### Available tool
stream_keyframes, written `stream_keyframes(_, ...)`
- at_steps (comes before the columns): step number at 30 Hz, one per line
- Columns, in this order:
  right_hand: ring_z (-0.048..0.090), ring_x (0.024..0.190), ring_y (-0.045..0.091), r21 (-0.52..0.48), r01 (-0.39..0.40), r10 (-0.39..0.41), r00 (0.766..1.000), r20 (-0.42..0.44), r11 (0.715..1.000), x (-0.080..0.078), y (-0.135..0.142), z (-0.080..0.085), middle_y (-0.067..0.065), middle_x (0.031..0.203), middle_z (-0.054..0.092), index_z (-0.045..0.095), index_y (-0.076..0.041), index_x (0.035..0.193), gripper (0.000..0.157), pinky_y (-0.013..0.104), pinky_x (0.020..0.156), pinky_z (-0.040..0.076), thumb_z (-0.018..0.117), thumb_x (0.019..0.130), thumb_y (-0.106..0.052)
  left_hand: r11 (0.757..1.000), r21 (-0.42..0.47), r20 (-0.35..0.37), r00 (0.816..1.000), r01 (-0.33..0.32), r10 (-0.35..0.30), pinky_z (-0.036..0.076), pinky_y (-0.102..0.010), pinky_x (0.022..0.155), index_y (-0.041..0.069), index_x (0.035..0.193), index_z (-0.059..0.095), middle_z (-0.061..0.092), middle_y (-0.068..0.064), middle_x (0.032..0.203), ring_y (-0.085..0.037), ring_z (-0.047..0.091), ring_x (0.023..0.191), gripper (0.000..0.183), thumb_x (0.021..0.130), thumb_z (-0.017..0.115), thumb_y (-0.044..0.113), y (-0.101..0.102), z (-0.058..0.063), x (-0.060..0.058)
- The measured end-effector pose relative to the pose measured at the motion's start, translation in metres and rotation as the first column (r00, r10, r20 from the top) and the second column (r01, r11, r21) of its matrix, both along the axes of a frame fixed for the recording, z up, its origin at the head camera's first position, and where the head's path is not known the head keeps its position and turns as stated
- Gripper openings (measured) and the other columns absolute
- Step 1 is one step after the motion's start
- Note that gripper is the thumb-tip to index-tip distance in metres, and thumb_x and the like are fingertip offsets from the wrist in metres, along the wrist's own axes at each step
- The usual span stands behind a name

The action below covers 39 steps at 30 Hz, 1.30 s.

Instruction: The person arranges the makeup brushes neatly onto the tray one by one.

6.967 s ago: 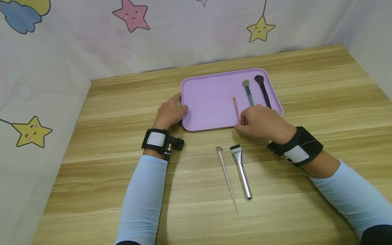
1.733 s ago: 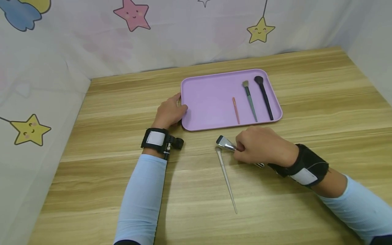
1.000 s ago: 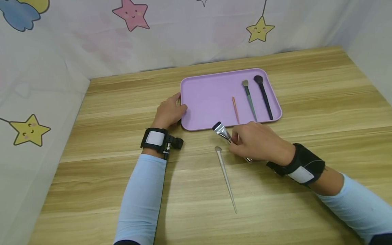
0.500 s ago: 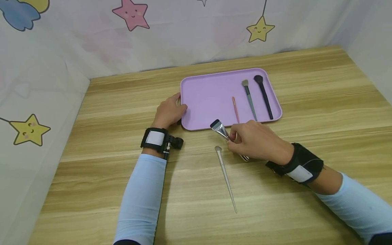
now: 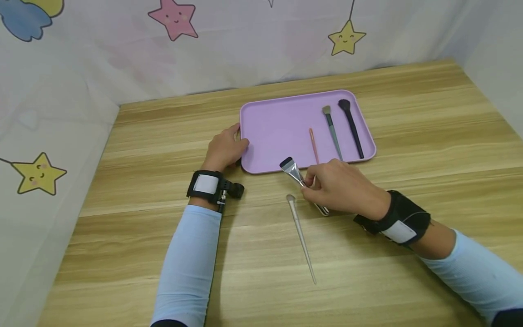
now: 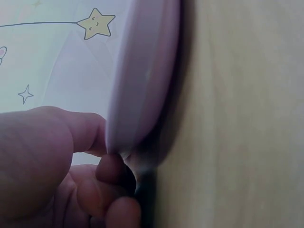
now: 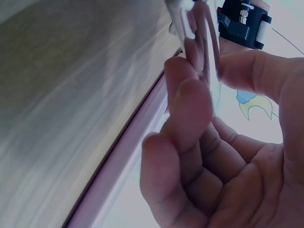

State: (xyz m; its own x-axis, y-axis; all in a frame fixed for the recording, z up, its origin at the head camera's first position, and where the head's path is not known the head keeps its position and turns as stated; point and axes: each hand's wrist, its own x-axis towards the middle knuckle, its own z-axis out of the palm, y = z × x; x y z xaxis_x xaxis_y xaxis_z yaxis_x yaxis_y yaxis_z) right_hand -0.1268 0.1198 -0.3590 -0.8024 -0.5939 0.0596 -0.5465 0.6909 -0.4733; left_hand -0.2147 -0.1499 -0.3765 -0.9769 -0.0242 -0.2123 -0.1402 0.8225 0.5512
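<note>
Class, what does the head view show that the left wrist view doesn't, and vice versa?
Head only: the right hand holding a silver flat-ended brush; slender pale-grey brush; thin pink stick; green-handled brush; black brush.
Left wrist only: curled fingertips by the outer wall of the rectangular lilac tray.
Both: that tray, left hand holding its edge, wooden table, yellow star.

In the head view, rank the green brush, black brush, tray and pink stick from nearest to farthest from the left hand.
1. Tray: nearest; the left hand grips its left edge.
2. Pink stick: on the tray, leftmost of these three.
3. Green brush: between the other two.
4. Black brush: rightmost, near the tray's right edge.
</note>
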Motion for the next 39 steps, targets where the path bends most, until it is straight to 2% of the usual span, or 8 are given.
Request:
stream_keyframes(10, 0.042, 0.042, 0.002, -0.06, 0.022, -0.023, 0.999, -0.025, 0.998, -0.002, 0.0, 0.0, -0.014, 0.05, 0.051, 0.061, -0.022, 0.07, 0.009, 0.027, 0.036, 0.035, 0.062, 0.078, -0.026, 1.0, -0.006, -0.007, 1.0, 0.008, -0.008, 0.041, -0.029, 0.039, 0.016, 0.146, 0.031, 0.057, -0.013, 0.104, -0.021, 0.054, 0.045, 0.063, 0.086, 0.045, 0.031, 0.0, 0.0, 0.0)
stream_keyframes(21, 0.045, 0.042, 0.004, -0.067, 0.055, -0.055, 0.998, 0.013, 0.996, -0.006, -0.003, 0.002, -0.009, 0.057, 0.056, 0.064, -0.016, 0.077, 0.012, 0.028, 0.039, 0.039, 0.063, 0.079, -0.028, 1.0, -0.005, -0.006, 1.0, 0.003, -0.003, 0.042, -0.029, 0.039, 0.016, 0.146, 0.032, 0.056, -0.014, 0.113, -0.021, 0.055, 0.045, 0.063, 0.086, 0.045, 0.032, 0.0, -0.001, -0.001)
stream_keyframes(29, 0.047, 0.045, 0.005, -0.086, 0.067, -0.066, 0.998, 0.005, 0.994, -0.011, -0.006, 0.001, -0.007, 0.058, 0.058, 0.065, -0.012, 0.078, 0.013, 0.029, 0.041, 0.041, 0.062, 0.079, -0.025, 1.0, -0.01, -0.008, 1.0, 0.003, -0.003, 0.041, -0.028, 0.039, 0.016, 0.145, 0.032, 0.056, -0.014, 0.112, -0.021, 0.055, 0.045, 0.063, 0.086, 0.045, 0.032, 0.0, -0.002, -0.001)
stream_keyframes(39, 0.05, 0.047, 0.007, -0.115, 0.085, -0.08, 0.996, 0.049, 0.99, -0.018, -0.008, 0.002, -0.003, 0.065, 0.062, 0.069, -0.01, 0.082, 0.015, 0.03, 0.041, 0.041, 0.063, 0.081, -0.024, 1.0, -0.006, -0.014, 1.0, 0.003, -0.003, 0.042, -0.029, 0.039, 0.016, 0.145, 0.033, 0.056, -0.015, 0.113, -0.021, 0.055, 0.044, 0.063, 0.085, 0.045, 0.032, 0.0, -0.002, -0.001)
